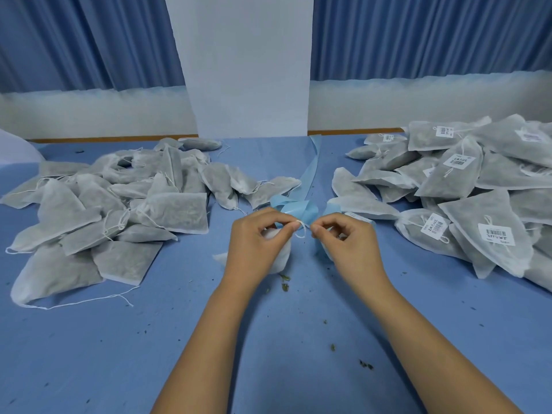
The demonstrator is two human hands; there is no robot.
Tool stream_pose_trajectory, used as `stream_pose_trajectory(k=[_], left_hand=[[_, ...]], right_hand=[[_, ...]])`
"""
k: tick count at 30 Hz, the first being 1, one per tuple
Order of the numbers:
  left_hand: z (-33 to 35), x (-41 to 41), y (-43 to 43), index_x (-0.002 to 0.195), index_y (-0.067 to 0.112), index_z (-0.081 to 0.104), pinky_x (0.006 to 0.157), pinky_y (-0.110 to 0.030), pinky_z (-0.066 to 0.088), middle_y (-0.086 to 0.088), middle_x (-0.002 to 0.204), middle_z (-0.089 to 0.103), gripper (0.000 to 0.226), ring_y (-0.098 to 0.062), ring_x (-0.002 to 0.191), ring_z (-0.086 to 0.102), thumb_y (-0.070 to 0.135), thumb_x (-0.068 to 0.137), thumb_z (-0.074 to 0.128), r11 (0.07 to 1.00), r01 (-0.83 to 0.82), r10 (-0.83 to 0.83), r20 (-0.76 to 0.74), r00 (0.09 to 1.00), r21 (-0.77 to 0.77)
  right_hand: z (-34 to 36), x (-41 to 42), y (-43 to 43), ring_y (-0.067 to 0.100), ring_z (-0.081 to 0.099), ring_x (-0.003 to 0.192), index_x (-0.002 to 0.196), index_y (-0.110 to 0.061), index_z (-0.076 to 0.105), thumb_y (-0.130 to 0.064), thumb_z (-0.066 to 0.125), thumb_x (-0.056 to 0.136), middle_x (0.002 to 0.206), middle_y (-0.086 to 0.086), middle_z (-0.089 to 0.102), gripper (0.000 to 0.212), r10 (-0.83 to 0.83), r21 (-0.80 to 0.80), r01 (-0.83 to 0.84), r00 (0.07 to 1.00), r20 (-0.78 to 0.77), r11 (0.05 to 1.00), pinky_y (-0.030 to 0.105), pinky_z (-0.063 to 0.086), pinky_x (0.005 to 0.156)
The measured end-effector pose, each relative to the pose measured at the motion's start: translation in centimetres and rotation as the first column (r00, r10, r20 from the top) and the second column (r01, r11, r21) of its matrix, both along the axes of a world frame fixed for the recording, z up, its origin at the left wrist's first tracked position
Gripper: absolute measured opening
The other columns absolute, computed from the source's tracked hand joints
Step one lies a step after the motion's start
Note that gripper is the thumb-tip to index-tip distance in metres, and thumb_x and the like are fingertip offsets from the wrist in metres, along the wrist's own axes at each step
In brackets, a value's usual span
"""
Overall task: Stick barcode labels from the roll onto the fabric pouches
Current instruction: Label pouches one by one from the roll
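L hand [259, 242] first: thumb + forefinger are pinched on the white drawstring [302, 230] of one pouch [283, 253], and a small loop of it hangs off my fingertips. The pouch lies on the table [89, 354] under that palm, mostly hidden, w/ only a white edge showing. R hand [348, 245] is just beside it. Its fingers are curled, thumb + forefinger tips together right next to the loop, but I can't tell what's betw. them, if anything. A light-blue edge shows under the R palm. Just behind that hand is what looks like the label roll [331, 208], largely covered. Its blue backing strip [310, 174] curls up betw. my two hands and runs away toward the white pillar [251, 70]. Green leaf crumbs [285, 283] are scattered on the blue cloth near my wrists and further along my forearms. Far L is a heap of plain pouches [119, 204], no stickers visible, loose strings trailing. Far R is a taller heap of labelled pouches [478, 189], several w/ a white barcode label [495, 233] face up. Blue curtains [89, 40] hang on both sides of the pillar at the back.
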State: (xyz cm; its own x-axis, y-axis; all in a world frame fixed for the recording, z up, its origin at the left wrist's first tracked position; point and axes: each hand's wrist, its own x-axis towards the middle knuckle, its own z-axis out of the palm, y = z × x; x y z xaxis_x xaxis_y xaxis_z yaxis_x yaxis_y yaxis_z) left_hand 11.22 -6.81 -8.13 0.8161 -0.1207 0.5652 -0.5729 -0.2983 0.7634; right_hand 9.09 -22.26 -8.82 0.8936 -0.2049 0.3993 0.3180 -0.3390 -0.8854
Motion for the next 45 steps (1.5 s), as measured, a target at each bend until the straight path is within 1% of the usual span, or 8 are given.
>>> stream_pose_trajectory(k=[6,10,15,22,27,33,39,45], left_hand=[[0.09,-0.03,-0.16,0.073,0.011,0.075,0.065,-0.015,0.037,0.002,0.072,0.068,0.011,-0.008,0.067,0.054,0.007,0.083,0.073,0.999,0.010,-0.014,-0.073,0.997,-0.048],[-0.01,-0.01,-0.22,0.070,0.016,0.073,0.065,-0.013,0.036,0.009,0.070,0.067,0.014,-0.001,0.066,0.053,0.008,0.082,0.074,0.999,0.003,-0.007,-0.100,0.995,-0.033],[-0.06,-0.09,-0.47,0.067,0.024,0.072,0.063,-0.013,0.036,0.008,0.071,0.067,0.019,0.000,0.062,0.049,0.013,0.082,0.075,0.999,0.017,-0.024,-0.160,0.987,-0.047],[0.14,-0.09,-0.28,0.070,0.016,0.074,0.070,-0.012,0.043,0.008,0.071,0.070,0.014,-0.002,0.069,0.060,0.012,0.083,0.074,0.991,0.039,-0.068,-0.231,0.970,-0.127],[0.20,-0.19,-0.51,0.066,0.027,0.072,0.065,-0.009,0.039,0.014,0.067,0.068,0.024,0.002,0.063,0.055,0.011,0.082,0.074,0.996,0.043,-0.061,-0.225,0.972,-0.084],[0.39,-0.32,-0.43,0.066,0.021,0.074,0.071,-0.023,0.043,0.003,0.068,0.070,0.019,-0.017,0.071,0.057,0.012,0.083,0.074,0.985,0.127,-0.159,-0.310,0.937,-0.121],[0.60,-0.23,-0.38,0.069,0.018,0.075,0.069,-0.008,0.043,0.008,0.067,0.071,0.017,0.001,0.068,0.063,0.009,0.083,0.072,0.980,0.065,-0.120,-0.297,0.947,-0.189],[0.43,-0.12,-0.38,0.069,0.016,0.076,0.067,-0.010,0.043,0.006,0.067,0.070,0.018,-0.001,0.065,0.059,0.006,0.084,0.071,0.982,0.075,-0.127,-0.311,0.942,-0.175]], right_hand=[[-0.06,-0.23,0.32,0.010,0.042,0.054,0.067,-0.020,0.069,-0.015,0.069,0.084,0.065,-0.008,0.065,0.018,0.121,-0.030,-0.126,0.984,-0.129,0.992,0.025,0.037,0.057],[0.12,-0.37,0.62,0.009,0.050,0.071,0.074,-0.023,0.067,-0.018,0.070,0.084,0.072,-0.017,0.062,0.011,0.071,-0.134,-0.071,0.997,-0.003,0.988,0.024,0.039,0.076],[0.27,-0.41,0.45,0.013,0.055,0.079,0.076,-0.013,0.068,-0.008,0.068,0.084,0.075,-0.015,0.062,0.009,0.025,-0.190,-0.010,0.997,0.078,0.982,0.045,0.042,0.091],[0.89,-0.75,0.30,0.017,0.056,0.078,0.074,-0.013,0.066,-0.011,0.068,0.084,0.075,-0.010,0.063,0.011,0.028,-0.056,-0.022,0.994,0.104,0.998,0.039,0.043,0.087],[0.75,-0.66,0.55,0.005,0.054,0.073,0.076,-0.013,0.067,-0.009,0.068,0.084,0.070,-0.017,0.059,0.009,0.016,-0.122,-0.004,0.995,0.096,0.993,0.046,0.041,0.093],[0.42,-0.58,0.71,0.006,0.052,0.071,0.073,-0.014,0.068,-0.009,0.071,0.082,0.071,-0.017,0.060,0.010,0.007,-0.267,0.036,0.987,0.159,0.963,0.042,0.039,0.090],[0.55,-0.63,0.58,0.005,0.054,0.073,0.077,-0.016,0.066,-0.025,0.071,0.081,0.074,-0.016,0.062,0.012,-0.043,-0.250,0.115,0.960,0.276,0.961,0.023,0.032,0.087],[0.32,-0.47,0.38,0.007,0.054,0.072,0.074,-0.015,0.070,-0.017,0.076,0.078,0.073,-0.011,0.066,0.008,-0.041,-0.358,0.184,0.927,0.372,0.916,0.023,0.031,0.086]])
